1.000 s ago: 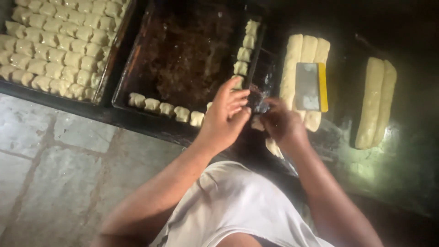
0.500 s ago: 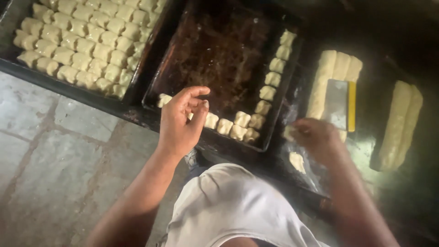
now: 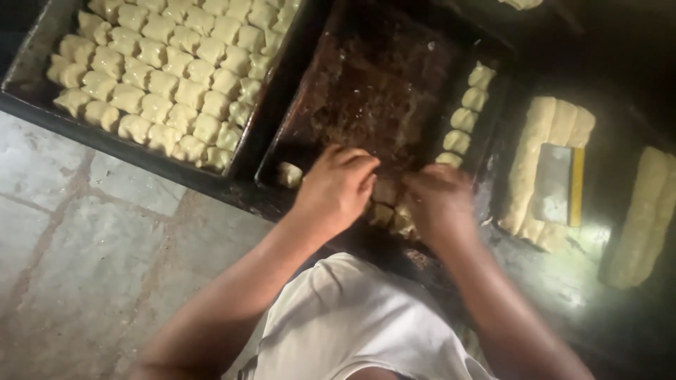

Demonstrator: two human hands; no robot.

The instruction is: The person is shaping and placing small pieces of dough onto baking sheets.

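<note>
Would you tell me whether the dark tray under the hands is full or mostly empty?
Mostly empty. The dark tray has dough pieces only along its right and near edges; its greasy middle is bare.

Both forearms reach forward, left hand (image 3: 336,188) and right hand (image 3: 438,203) side by side, fingers curled downward.

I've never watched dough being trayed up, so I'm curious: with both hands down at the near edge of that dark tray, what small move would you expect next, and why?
Probably setting another piece beside the single dough piece. Both the left hand and right hand sit on the near row of the dark tray, and a gap shows between that piece and the hands. Only its near and right edges are lined; the full tray is packed.
</note>
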